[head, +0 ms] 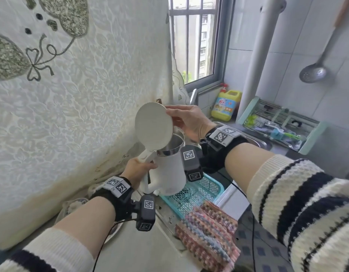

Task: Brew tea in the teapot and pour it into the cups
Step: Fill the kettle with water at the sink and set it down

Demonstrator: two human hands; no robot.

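Sleeves; left hand grips kettle, right hand lid.

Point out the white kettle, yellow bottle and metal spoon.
White steel-rimmed kettle (167, 177): head view, its body.
Yellow plastic detergent bottle (223, 105): head view, its label.
Hanging perforated metal spoon (313, 74): head view, its bowl.
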